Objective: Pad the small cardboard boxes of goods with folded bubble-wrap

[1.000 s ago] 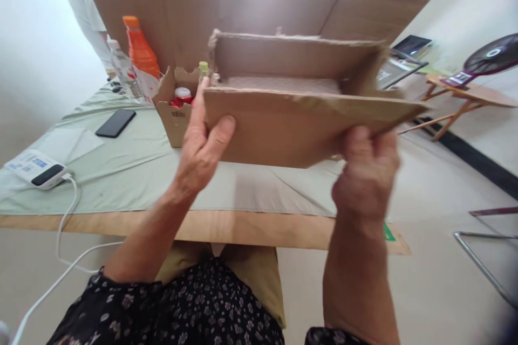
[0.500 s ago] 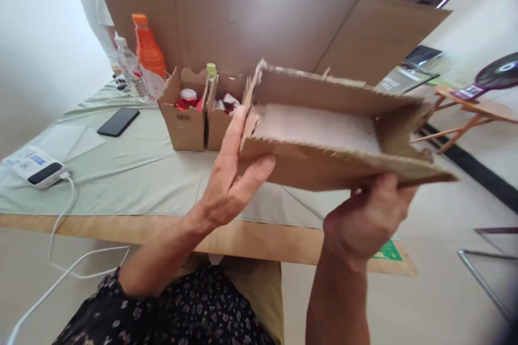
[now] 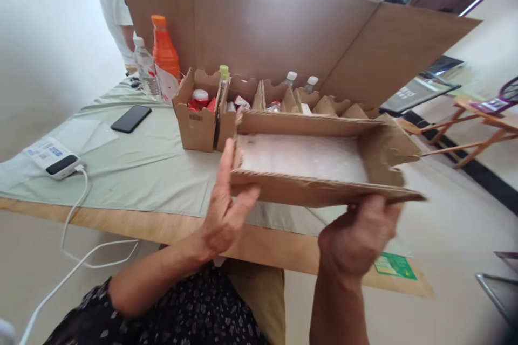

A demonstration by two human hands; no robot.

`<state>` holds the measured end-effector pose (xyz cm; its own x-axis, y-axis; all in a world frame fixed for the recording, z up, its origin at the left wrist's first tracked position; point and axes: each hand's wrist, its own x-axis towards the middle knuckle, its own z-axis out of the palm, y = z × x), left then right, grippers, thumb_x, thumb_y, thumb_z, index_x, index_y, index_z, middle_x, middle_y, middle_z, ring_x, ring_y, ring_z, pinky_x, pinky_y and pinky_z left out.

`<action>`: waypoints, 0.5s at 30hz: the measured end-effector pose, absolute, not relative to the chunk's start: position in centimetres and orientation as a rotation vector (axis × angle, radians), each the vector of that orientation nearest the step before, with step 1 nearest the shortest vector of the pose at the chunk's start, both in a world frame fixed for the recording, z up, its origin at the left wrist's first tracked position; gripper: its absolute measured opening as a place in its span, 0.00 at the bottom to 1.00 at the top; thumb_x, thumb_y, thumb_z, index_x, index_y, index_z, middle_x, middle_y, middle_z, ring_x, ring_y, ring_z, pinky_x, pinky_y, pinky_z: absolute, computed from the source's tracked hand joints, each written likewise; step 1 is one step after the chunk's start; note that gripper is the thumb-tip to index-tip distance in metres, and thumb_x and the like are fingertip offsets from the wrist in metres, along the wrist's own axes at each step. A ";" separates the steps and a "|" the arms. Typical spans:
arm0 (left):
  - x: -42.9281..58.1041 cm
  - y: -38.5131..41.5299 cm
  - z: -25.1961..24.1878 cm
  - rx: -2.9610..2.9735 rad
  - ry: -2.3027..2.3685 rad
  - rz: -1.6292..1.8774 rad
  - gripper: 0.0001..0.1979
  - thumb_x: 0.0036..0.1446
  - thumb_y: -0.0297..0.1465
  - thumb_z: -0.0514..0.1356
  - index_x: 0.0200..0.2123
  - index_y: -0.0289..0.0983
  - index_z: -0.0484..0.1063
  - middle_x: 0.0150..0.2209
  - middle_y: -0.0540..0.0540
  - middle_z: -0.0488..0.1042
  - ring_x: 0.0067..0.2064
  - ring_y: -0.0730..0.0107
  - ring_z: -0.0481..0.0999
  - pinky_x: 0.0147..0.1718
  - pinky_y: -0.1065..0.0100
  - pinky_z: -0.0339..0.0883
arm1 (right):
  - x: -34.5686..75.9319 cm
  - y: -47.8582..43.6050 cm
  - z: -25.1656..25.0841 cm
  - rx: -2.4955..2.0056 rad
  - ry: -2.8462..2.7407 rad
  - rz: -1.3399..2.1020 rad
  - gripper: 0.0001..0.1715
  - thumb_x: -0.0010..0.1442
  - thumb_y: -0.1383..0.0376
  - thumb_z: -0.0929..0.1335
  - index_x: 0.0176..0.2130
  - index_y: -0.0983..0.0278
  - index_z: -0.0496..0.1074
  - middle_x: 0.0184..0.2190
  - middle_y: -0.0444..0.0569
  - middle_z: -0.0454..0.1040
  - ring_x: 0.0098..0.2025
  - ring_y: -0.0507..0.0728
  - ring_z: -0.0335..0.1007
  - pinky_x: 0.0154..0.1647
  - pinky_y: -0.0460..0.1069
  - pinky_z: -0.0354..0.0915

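Observation:
An open cardboard box point(image 3: 299, 190), long and narrow, is held above the front of the cloth-covered table. Something pale and flat, like bubble wrap, lies inside it. My left hand point(image 3: 229, 210) grips its left end, thumb on the front wall and fingers at the end wall. From below, my right hand point(image 3: 364, 229) holds the front wall toward the right; some of its fingers are hidden under the box. Behind stands a row of smaller cardboard compartments point(image 3: 197, 129) with red packets, a white-capped jar and bottles in them.
A black phone point(image 3: 131, 118), a white device point(image 3: 62, 164) with a cable, a clear bottle point(image 3: 146, 73) and an orange bottle point(image 3: 165, 54) are on the left. A tall cardboard panel point(image 3: 263, 27) stands behind. A person's arm shows at the upper left, a wooden stool point(image 3: 481, 118) at the right.
Both hands have brought the box lower and slightly left, and it is more level. More of the compartments behind it now show.

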<state>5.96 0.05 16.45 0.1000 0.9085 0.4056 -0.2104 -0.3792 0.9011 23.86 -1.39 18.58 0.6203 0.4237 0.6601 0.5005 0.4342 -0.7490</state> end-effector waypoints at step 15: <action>-9.5 -3.1 9.3 1.275 1.480 2.004 0.47 0.60 0.34 0.67 0.75 0.47 0.45 0.78 0.44 0.45 0.77 0.52 0.47 0.74 0.51 0.48 | 1.9 15.6 14.7 -1.020 -1.908 0.624 0.41 0.73 0.47 0.57 0.74 0.66 0.49 0.75 0.58 0.54 0.76 0.63 0.51 0.75 0.62 0.50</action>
<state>-9.46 -3.09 9.32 -0.5389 0.7085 0.4557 0.2268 -0.3990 0.8885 1.91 15.58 14.71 -0.2954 0.8407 0.4538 0.4097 0.5406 -0.7348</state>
